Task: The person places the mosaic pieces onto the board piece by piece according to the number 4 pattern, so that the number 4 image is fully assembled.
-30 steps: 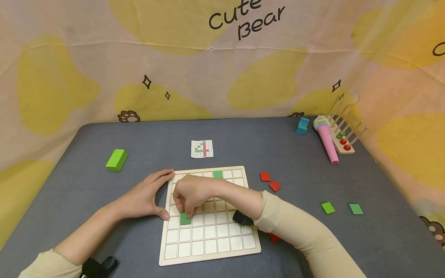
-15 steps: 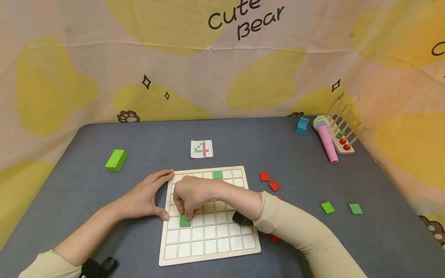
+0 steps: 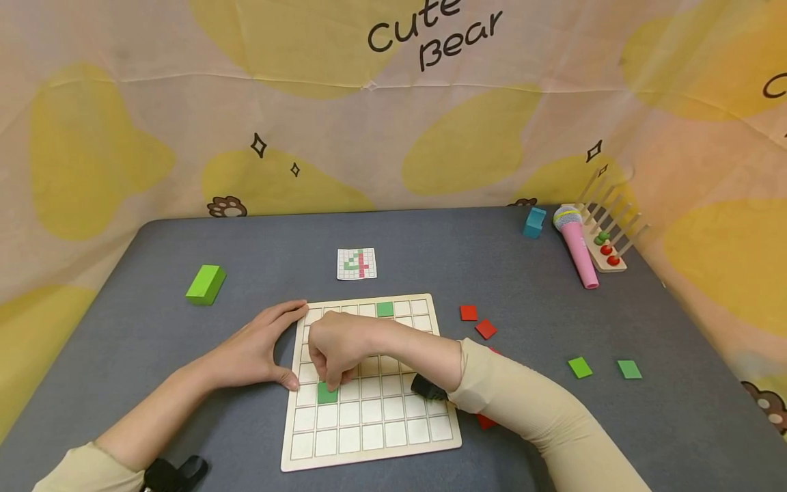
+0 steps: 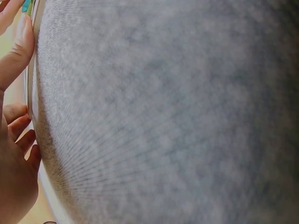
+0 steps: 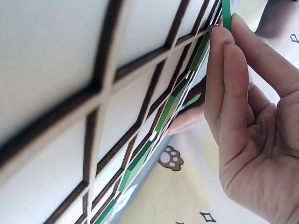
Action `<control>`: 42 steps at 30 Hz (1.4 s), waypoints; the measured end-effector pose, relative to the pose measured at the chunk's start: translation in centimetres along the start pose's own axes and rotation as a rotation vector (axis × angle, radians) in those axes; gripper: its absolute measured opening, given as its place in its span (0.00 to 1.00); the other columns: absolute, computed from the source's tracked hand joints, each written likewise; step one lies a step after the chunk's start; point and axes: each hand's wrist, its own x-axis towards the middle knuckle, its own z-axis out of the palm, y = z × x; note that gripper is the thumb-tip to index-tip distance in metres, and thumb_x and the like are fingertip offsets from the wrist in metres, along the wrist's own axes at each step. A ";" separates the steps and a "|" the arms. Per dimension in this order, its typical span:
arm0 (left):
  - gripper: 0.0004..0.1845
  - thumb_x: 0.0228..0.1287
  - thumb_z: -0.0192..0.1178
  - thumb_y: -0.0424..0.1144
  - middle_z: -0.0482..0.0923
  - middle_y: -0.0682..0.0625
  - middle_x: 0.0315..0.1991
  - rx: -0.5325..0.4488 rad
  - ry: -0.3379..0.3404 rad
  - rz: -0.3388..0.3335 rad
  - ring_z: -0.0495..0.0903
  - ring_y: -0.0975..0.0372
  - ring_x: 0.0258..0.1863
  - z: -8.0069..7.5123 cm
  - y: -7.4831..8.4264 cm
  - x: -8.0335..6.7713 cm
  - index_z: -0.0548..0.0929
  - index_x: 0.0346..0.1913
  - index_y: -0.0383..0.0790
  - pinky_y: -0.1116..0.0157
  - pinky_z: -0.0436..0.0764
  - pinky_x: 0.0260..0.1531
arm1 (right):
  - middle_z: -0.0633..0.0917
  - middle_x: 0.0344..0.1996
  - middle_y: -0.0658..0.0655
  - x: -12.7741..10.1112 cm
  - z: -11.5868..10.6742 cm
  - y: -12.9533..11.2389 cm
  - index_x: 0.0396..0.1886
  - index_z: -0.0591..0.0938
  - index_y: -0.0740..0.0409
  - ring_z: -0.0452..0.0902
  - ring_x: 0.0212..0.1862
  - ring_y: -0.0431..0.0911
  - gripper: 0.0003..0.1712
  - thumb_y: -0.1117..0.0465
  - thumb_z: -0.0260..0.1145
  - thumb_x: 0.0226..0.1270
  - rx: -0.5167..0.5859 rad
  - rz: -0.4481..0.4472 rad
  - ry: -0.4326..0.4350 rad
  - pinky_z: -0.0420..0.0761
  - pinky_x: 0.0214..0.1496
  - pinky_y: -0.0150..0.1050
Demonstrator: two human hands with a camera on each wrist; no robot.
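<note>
A pale wooden grid board [image 3: 371, 411] lies in front of me. Over its left part, my right hand [image 3: 341, 345] pinches a green square tile [image 3: 327, 393] between thumb and fingertips, at a cell near the left edge. In the right wrist view the tile [image 5: 226, 15] stands on edge at the fingertips of the hand [image 5: 252, 107], with several seated green tiles [image 5: 174, 102] in a slanting row. The head view shows one green tile [image 3: 384, 309] in the top row; the forearm hides others. My left hand [image 3: 255, 345] rests its spread thumb and fingers against the board's left edge.
A pattern card [image 3: 356, 264] lies behind the board. Red tiles [image 3: 468, 313] and loose green tiles [image 3: 630, 370] are to the right. A green block [image 3: 206, 284] stands left; a blue block [image 3: 534, 223], pink microphone [image 3: 576, 247] and peg rack [image 3: 609, 256] stand back right.
The pinched green tile has shifted slightly toward me and now lines up more closely with its cell. My right hand has barely moved; the left hand stays at the board's edge.
</note>
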 end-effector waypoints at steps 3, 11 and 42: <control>0.66 0.32 0.74 0.70 0.59 0.42 0.75 0.001 -0.001 0.001 0.61 0.43 0.72 0.0 0.0 0.0 0.63 0.74 0.36 0.40 0.66 0.65 | 0.88 0.16 0.50 0.0 0.0 0.0 0.15 0.83 0.49 0.84 0.19 0.40 0.13 0.65 0.77 0.50 -0.017 0.008 0.001 0.79 0.28 0.26; 0.66 0.32 0.74 0.69 0.59 0.42 0.75 -0.002 -0.002 -0.002 0.60 0.43 0.72 0.0 0.0 0.0 0.63 0.74 0.36 0.40 0.66 0.65 | 0.87 0.15 0.52 0.1 0.1 -0.1 0.14 0.82 0.49 0.83 0.18 0.40 0.14 0.65 0.77 0.50 -0.052 0.020 -0.004 0.78 0.24 0.27; 0.67 0.30 0.74 0.71 0.58 0.42 0.76 0.014 -0.006 -0.016 0.60 0.44 0.73 0.2 0.0 0.1 0.62 0.74 0.37 0.41 0.67 0.64 | 0.86 0.26 0.45 -17.4 -4.8 15.1 0.34 0.85 0.51 0.79 0.29 0.37 0.04 0.60 0.73 0.59 0.130 0.070 0.310 0.79 0.35 0.31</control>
